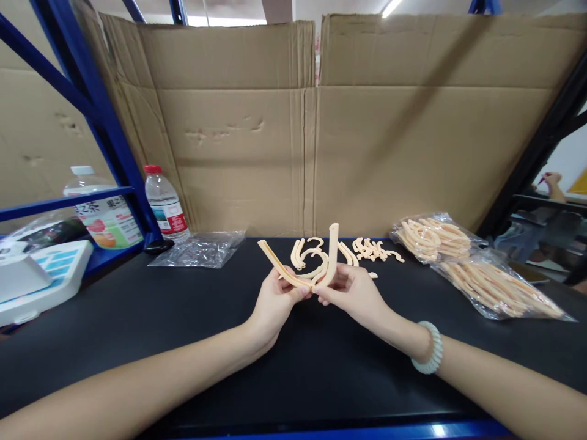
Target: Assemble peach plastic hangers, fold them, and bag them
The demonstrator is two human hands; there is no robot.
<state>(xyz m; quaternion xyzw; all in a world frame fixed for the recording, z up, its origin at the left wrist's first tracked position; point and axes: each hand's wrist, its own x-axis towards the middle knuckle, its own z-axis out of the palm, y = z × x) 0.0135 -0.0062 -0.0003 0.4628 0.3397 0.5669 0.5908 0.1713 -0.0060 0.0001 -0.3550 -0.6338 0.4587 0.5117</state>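
I see the left hand (pixel 275 300) and right hand (pixel 353 292) pinching one peach plastic strip (pixel 300 269), bent into a V. Loose curved pieces (pixel 373 249) lie behind; two full bags (pixel 463 263) appear unprocessed, probably.

bags (pixel 477 269) right, bottles (pixel 165 205) left, loose pieces (pixel 373 249) between

Peach plastic curved strip (pixel 298 269), V-shaped, raised above the black table

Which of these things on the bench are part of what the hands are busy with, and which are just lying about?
In use:
- left hand and right hand, both gripping the curved peach plastic strip
- loose peach pieces behind them
- two bagged batches

Lying about:
- empty clear bag
- water bottle
- drink bottle
- white device
- cardboard backing
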